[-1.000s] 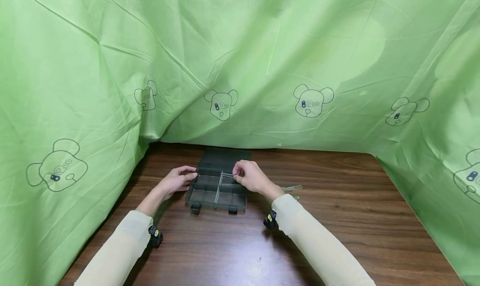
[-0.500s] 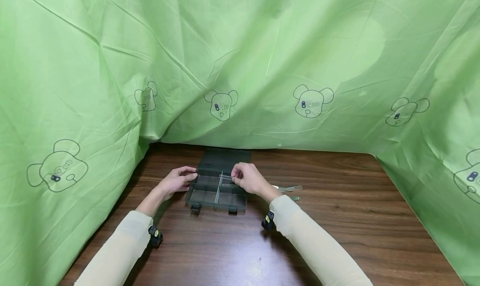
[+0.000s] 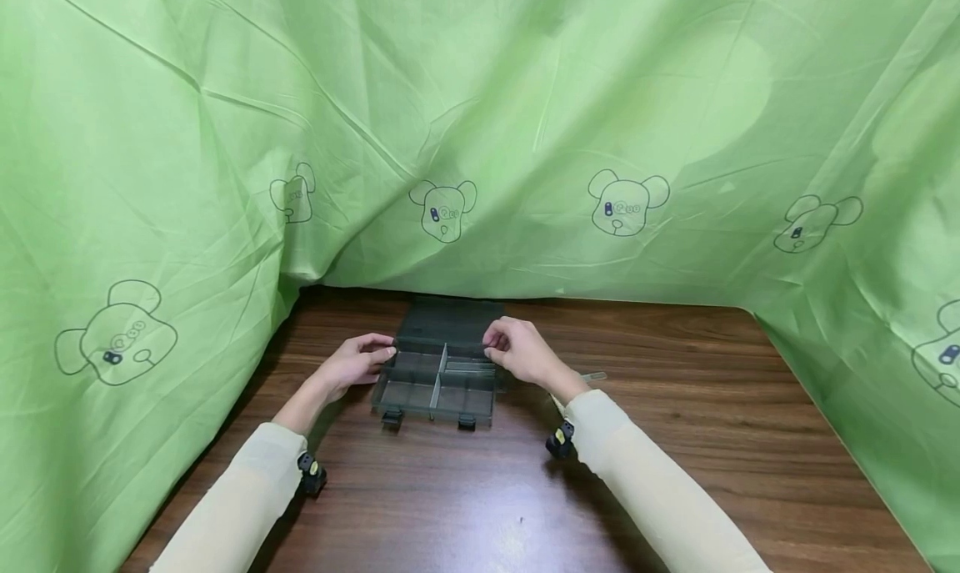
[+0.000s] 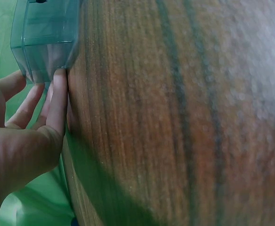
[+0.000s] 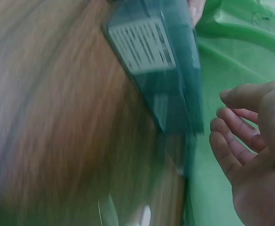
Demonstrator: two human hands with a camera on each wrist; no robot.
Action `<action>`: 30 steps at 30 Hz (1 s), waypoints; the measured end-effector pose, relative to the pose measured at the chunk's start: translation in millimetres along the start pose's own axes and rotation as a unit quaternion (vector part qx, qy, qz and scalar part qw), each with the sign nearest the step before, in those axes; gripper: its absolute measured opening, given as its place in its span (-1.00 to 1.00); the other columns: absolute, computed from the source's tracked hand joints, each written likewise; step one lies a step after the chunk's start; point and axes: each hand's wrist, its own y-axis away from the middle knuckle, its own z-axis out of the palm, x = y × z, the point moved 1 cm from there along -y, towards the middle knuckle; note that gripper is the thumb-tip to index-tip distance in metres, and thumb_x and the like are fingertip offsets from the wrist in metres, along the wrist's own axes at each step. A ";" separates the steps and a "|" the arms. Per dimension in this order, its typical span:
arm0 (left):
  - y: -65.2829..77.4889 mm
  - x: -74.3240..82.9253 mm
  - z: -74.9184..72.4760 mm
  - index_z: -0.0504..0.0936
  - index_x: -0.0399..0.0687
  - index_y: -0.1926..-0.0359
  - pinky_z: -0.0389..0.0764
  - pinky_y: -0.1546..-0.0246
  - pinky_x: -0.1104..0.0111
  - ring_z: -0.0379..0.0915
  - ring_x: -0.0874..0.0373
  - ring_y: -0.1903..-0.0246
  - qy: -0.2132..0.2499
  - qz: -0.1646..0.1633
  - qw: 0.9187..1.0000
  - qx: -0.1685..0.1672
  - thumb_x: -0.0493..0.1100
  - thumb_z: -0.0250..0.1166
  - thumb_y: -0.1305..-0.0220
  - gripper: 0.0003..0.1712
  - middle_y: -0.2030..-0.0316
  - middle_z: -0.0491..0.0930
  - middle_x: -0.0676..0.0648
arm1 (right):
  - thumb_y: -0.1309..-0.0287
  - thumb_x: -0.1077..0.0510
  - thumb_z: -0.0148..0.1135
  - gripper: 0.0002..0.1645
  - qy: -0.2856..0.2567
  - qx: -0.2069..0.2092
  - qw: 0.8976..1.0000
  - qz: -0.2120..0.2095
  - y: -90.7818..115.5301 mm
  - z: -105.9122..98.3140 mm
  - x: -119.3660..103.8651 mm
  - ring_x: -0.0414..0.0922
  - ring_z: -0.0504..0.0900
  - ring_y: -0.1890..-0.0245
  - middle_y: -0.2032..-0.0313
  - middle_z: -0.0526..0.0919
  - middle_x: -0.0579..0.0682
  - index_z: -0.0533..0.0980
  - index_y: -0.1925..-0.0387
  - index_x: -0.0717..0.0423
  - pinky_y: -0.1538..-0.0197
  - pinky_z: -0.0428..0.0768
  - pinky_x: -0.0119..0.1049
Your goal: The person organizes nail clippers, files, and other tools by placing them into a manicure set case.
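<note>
A dark, see-through compartment box (image 3: pixel 412 394) stands on the table, its lid (image 3: pixel 453 316) folded back behind it. My left hand (image 3: pixel 348 362) rests at its left end, and in the left wrist view the fingertips (image 4: pixel 60 75) touch the end wall. A clear divider strip (image 3: pixel 470 365) lies across the back right compartment, beside the long middle divider (image 3: pixel 438 377). My right hand (image 3: pixel 521 353) hovers by the box's back right corner. In the right wrist view the thumb and fingers are bent, apart, with nothing between them.
Two black latches (image 3: pixel 467 422) jut from the box's front. A pale strip (image 3: pixel 594 377) lies on the wooden table (image 3: pixel 675 423), partly hidden by my right wrist. A green curtain (image 3: pixel 525 139) surrounds the back and sides. A barcode label (image 5: pixel 142 44) marks the box.
My right hand has let go of the clear divider, which stays in the back right compartment, and has moved right and slightly away. My left hand has kept its place.
</note>
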 end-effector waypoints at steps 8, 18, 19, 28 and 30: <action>3.6 1.8 -1.2 0.40 -0.19 -0.50 0.57 -0.25 -0.03 0.38 -0.29 -0.39 -0.001 0.002 1.000 -0.002 0.00 0.24 -0.61 -0.39 -0.43 0.41 -0.36 | -0.23 0.31 0.50 -0.88 0.015 0.004 1.000 -0.003 18.3 -33.5 21.8 -0.20 0.63 0.31 0.31 0.67 -0.10 0.66 0.25 0.16 0.16 0.65 -0.25; 0.9 -0.2 -0.2 0.42 -0.18 -0.48 0.61 -0.20 0.03 0.42 -0.25 -0.35 -0.004 -0.001 1.000 -0.002 -0.01 0.23 -0.62 -0.41 -0.40 0.44 -0.35 | -0.20 0.32 0.52 -0.86 0.045 -0.002 0.999 0.028 51.2 -57.6 49.2 -0.19 0.61 0.33 0.35 0.65 -0.12 0.67 0.25 0.18 0.19 0.64 -0.24; 0.5 -0.4 -0.2 0.43 -0.17 -0.48 0.62 -0.20 0.04 0.42 -0.25 -0.35 -0.004 -0.003 1.000 -0.001 0.00 0.24 -0.61 -0.42 -0.40 0.44 -0.34 | -0.19 0.33 0.52 -0.86 0.047 -0.001 0.998 0.031 54.8 -58.7 52.3 -0.19 0.61 0.34 0.36 0.65 -0.12 0.67 0.26 0.18 0.20 0.63 -0.25; 0.9 0.5 -0.6 0.42 -0.17 -0.48 0.61 -0.21 0.02 0.40 -0.28 -0.38 -0.007 0.002 1.000 -0.003 0.02 0.25 -0.60 -0.39 -0.41 0.43 -0.35 | -0.19 0.32 0.52 -0.87 0.048 -0.017 0.997 0.055 75.7 -57.4 73.4 -0.23 0.58 0.39 0.40 0.63 -0.16 0.68 0.31 0.10 0.26 0.59 -0.30; 0.5 1.0 0.2 0.42 -0.17 -0.48 0.61 -0.21 0.02 0.40 -0.28 -0.38 -0.005 0.001 1.000 -0.004 0.01 0.26 -0.60 -0.40 -0.41 0.43 -0.35 | -0.19 0.31 0.52 -0.87 0.051 -0.021 0.997 0.055 78.6 -56.0 76.1 -0.23 0.57 0.39 0.41 0.62 -0.17 0.68 0.32 0.08 0.27 0.58 -0.31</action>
